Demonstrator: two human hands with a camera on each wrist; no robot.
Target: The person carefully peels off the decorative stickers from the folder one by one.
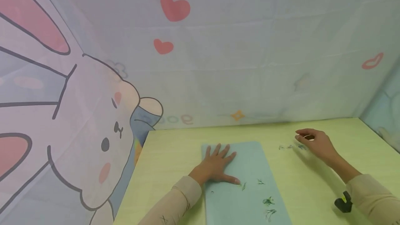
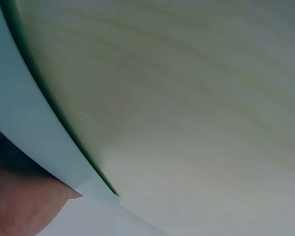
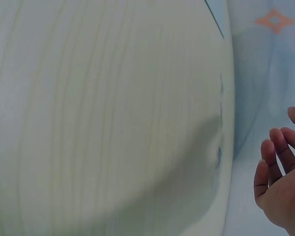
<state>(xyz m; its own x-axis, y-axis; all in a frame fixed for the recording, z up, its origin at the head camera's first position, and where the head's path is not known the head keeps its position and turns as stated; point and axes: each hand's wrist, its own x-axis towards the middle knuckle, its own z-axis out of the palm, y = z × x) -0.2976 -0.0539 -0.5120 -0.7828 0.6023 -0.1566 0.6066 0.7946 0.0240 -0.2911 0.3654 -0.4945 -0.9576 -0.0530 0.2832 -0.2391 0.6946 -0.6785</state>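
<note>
My left hand [image 1: 215, 166] lies with fingers spread on a long pale blue board [image 1: 237, 204]; only a bit of that hand [image 2: 24, 201] shows in the left wrist view. The thumb tip is right beside a small green plant-like sprig [image 1: 243, 186]. Farther down the board are another thin sprig [image 1: 260, 182], a fuller green one [image 1: 268, 201] and a paler one [image 1: 270, 213]. Raised near the table's back right, my right hand [image 1: 317, 143] has bent fingers, and nothing shows between thumb and fingers in the right wrist view. Small dark bluish sprigs [image 1: 285, 147] lie below and left of it.
A small black object [image 1: 343, 202] stands by the right sleeve on the pale yellow table [image 1: 175, 148]. A fabric backdrop [image 1: 225, 51] with hearts and a large rabbit print rises behind the table and along its left side.
</note>
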